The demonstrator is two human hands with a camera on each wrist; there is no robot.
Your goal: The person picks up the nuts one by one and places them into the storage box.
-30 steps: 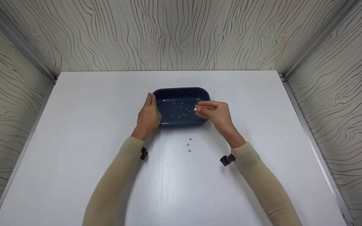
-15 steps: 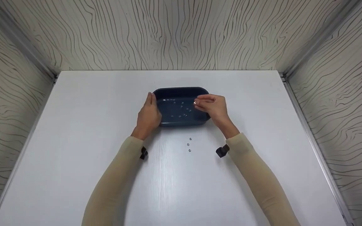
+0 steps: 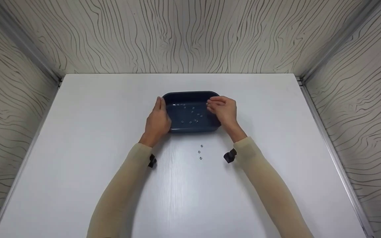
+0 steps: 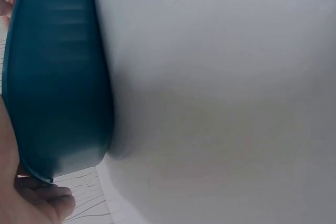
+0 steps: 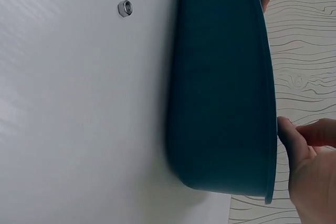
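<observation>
A dark blue, rounded rectangular plastic tub point(image 3: 195, 129) sits on the white table, with several small metal nuts point(image 3: 192, 111) scattered over its floor. My left hand point(image 3: 157, 122) grips the tub's left end by the rim; in the left wrist view its fingers point(image 4: 63, 203) curl around the tub's corner. Over the right part of the tub, my right hand point(image 3: 225, 110) pinches a tiny nut point(image 3: 207, 104) between thumb and fingertips. That nut is hidden in the right wrist view. Three more nuts point(image 3: 199, 152) lie on the table in front of the tub, one being a hex nut point(image 5: 125, 8).
The white tabletop point(image 3: 88, 132) spreads around the tub on all sides. Wood-grain patterned panels point(image 3: 190, 39) stand behind and at both sides. A small black wrist camera point(image 3: 230, 156) juts from the right sleeve, low over the table.
My right hand has moved up and farther over the tub, toward its back, still pinching the nut. The left hand, the tub and the three nuts on the table stay put.
</observation>
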